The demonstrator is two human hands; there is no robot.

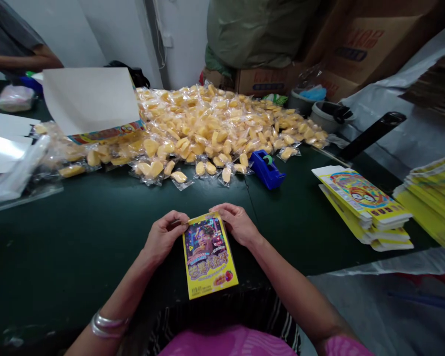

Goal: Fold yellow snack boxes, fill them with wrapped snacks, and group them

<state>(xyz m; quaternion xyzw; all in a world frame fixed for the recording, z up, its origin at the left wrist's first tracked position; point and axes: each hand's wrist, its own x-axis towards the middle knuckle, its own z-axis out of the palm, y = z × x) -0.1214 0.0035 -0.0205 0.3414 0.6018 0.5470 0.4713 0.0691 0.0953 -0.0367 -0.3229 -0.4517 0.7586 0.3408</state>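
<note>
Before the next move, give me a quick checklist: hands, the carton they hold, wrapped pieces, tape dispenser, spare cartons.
1. Left hand on a top corner of the yellow rectangular printed carton: ok.
2. Right hand on the opposite top corner: ok.
3. Carton contents: cannot tell; its inside is hidden.
4. Pale-yellow pieces in clear plastic wrappers heaped beyond the hands: ok.
5. Blue tape dispenser on the dark green table, apart from both hands: ok.
6. Stacked yellow printed cartons at the right: ok.
</note>
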